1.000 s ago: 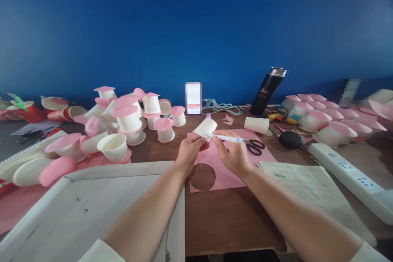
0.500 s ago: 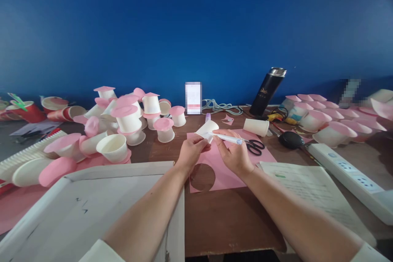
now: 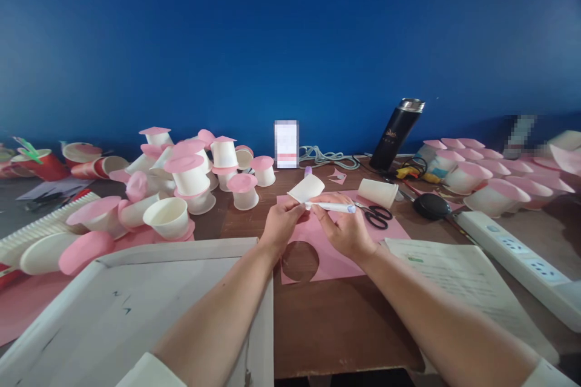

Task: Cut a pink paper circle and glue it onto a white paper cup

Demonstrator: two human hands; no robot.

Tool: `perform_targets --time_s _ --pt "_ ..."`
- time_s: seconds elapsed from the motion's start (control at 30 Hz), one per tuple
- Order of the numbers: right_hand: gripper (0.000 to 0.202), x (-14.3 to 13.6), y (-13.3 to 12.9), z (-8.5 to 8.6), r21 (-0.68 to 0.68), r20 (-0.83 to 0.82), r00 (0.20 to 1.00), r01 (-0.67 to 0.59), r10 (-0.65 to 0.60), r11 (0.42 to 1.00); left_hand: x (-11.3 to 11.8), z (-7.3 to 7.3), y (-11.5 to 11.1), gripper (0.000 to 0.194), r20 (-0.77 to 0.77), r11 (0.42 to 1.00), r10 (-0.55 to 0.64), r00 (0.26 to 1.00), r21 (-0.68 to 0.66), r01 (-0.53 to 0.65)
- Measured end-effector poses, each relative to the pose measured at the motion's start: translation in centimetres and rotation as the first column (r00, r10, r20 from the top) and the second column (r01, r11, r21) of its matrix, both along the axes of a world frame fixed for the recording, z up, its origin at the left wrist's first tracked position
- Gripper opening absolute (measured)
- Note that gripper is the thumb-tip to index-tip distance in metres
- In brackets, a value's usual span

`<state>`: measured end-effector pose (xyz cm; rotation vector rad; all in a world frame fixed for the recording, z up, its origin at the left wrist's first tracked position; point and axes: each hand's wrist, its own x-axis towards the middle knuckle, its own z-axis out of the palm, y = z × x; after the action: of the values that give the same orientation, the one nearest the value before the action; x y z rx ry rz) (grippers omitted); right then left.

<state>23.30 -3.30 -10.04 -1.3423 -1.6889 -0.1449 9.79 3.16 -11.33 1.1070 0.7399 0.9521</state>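
At the middle of the table my left hand (image 3: pixel 282 224) pinches the near edge of a small white paper piece (image 3: pixel 307 188), which may be part of a cup. My right hand (image 3: pixel 347 227) is closed around a white pen-like stick (image 3: pixel 333 207), its left end touching the white piece at my left fingertips. Beneath both hands lies a pink sheet (image 3: pixel 336 254) with a round hole cut near its left corner. Black-handled scissors (image 3: pixel 377 216) rest on the sheet, right of my right hand, beside a white paper cup (image 3: pixel 377 191) lying on its side.
White cups with pink paper discs (image 3: pixel 186 169) crowd the left; more (image 3: pixel 494 193) stand at the right. A white tray (image 3: pixel 181 248) is at front left. A tilted black bottle (image 3: pixel 397 133), phone (image 3: pixel 286 144), notebook (image 3: pixel 454 278) and power strip (image 3: pixel 512 260) surround the work area.
The white piece has turned and shows more of its face. My right hand and the pen-like stick have shifted slightly left and down.
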Motion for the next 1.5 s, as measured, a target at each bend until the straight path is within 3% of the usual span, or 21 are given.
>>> perform_targets --time_s 0.13,0.3,0.47,0.9,1.07,1.5 --pt "0.015 -0.02 0.04 0.1 0.025 -0.039 0.996 0.077 -0.076 0.997 -0.03 0.13 -0.06 0.017 -0.031 0.999 0.033 0.999 -0.001 -0.033" --pt "0.013 -0.13 -0.01 0.2 0.012 0.012 1.0 -0.012 0.012 1.0 -0.12 0.34 -0.12 0.017 -0.057 1.0 0.01 0.998 0.03 -0.009" --pt "0.015 -0.04 0.05 0.08 0.033 -0.025 0.996 0.081 -0.08 0.996 -0.11 0.38 -0.14 0.017 -0.058 0.999 0.033 0.998 0.024 -0.032" --pt "0.014 -0.14 0.0 0.02 0.011 0.01 1.0 0.02 -0.02 1.0 -0.2 0.28 -0.01 0.018 -0.07 0.999 0.026 0.997 0.04 -0.023" --pt "0.015 0.02 0.06 -0.02 0.016 -0.036 0.995 0.098 -0.097 0.995 -0.2 0.12 0.05 0.017 -0.072 0.998 0.033 0.997 0.047 -0.03" --pt "0.014 -0.2 -0.08 0.13 -0.017 -0.055 0.997 0.061 -0.062 0.998 -0.14 0.31 -0.07 0.019 -0.033 0.999 0.035 0.999 0.028 -0.035"
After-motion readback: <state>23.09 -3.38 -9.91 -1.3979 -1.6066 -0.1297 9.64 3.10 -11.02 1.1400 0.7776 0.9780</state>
